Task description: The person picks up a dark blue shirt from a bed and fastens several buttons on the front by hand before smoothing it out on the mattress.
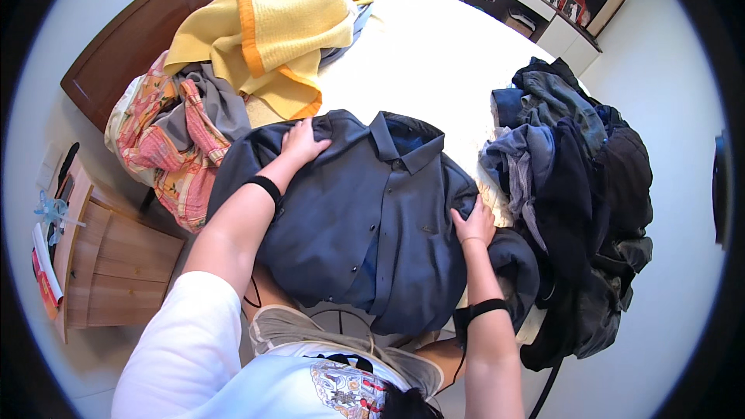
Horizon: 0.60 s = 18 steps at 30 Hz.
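A dark navy collared shirt (326, 194) with a buttoned front lies spread at the edge of the bed, collar away from me. Its lower part hangs toward my lap. My left hand (305, 142) rests on the shirt near the left shoulder, thumb spread from the fingers. At the shirt's right side, my right hand (475, 226) grips the cloth by the sleeve, with folds between thumb and fingers. Some of the right fingertips are hidden in the fabric. Inside the collar and the front opening, a darker blue lining shows.
Dark clothes (578, 178) are heaped along the bed's right edge. A yellow blanket (291, 23) with orange trim and patterned pink bedding (163, 140) pile up at the left. A wooden cabinet (116, 264) stands at the lower left. The white bed surface (434, 46) stretches beyond the shirt.
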Each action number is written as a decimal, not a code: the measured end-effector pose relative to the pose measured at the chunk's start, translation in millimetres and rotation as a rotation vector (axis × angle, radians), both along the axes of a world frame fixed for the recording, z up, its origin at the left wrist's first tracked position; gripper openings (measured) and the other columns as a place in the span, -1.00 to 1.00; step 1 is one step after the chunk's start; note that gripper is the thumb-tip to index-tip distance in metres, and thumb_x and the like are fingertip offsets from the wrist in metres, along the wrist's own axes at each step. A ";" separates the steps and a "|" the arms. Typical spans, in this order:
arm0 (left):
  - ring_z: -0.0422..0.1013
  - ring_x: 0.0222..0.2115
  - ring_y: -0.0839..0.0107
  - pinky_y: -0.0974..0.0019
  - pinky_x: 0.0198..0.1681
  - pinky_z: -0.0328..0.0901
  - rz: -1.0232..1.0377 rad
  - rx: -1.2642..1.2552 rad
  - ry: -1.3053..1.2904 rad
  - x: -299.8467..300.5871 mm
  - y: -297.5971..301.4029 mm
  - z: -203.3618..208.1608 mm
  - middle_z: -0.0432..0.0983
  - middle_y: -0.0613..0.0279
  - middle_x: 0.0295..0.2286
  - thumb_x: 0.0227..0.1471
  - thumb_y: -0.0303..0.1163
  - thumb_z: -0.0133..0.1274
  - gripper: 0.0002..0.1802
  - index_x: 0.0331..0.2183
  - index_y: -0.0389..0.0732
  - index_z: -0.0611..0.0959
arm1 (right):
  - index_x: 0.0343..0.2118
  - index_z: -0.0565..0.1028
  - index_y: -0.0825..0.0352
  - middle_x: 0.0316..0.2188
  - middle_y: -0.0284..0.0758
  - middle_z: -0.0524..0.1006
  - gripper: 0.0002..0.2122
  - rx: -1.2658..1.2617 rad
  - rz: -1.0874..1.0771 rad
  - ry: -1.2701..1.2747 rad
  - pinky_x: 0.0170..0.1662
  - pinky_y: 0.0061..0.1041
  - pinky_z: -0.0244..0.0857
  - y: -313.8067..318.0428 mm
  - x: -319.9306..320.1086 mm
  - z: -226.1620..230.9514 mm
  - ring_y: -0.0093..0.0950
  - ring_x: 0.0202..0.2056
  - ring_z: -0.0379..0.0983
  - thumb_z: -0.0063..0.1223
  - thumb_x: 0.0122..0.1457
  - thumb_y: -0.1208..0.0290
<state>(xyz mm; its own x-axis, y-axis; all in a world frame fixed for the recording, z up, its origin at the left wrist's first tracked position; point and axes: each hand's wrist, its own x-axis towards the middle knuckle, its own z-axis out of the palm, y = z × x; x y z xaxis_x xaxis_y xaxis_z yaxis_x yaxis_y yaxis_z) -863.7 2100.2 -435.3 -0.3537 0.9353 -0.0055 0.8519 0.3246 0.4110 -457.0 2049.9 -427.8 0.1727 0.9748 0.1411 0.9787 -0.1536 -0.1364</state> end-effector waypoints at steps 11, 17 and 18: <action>0.42 -0.21 0.09 0.13 -0.12 0.29 -0.065 0.591 0.018 9.2 93.6 60.2 0.53 0.06 -0.35 -0.09 -0.41 0.14 -0.79 -0.33 -0.23 0.56 | -0.03 0.48 0.17 -0.14 -0.22 0.54 -0.62 0.319 0.022 0.210 -0.12 -0.28 0.33 92.5 38.1 91.5 -0.21 -0.12 0.47 0.11 0.10 0.19; -0.14 0.26 -0.03 -0.24 0.22 -0.16 -0.507 0.348 0.295 107.5 -6.0 41.8 -0.03 -0.15 0.21 0.01 -0.02 0.05 -0.23 0.18 -0.13 0.24 | 0.22 0.19 0.11 0.30 -0.19 0.04 -0.35 0.234 0.418 -0.047 0.23 0.21 -0.33 10.4 -14.5 43.5 -0.12 0.32 -0.14 0.09 0.06 0.05; -0.17 0.28 -0.01 -0.28 0.22 -0.20 -0.588 0.362 0.260 120.0 -43.3 32.1 -0.06 -0.16 0.22 0.02 0.03 0.04 -0.21 0.20 -0.10 0.23 | 0.22 0.22 0.07 0.31 -0.20 0.00 -0.36 0.176 0.441 -0.066 0.24 0.20 -0.39 -20.4 -27.3 30.7 -0.12 0.33 -0.17 -0.01 0.07 -0.07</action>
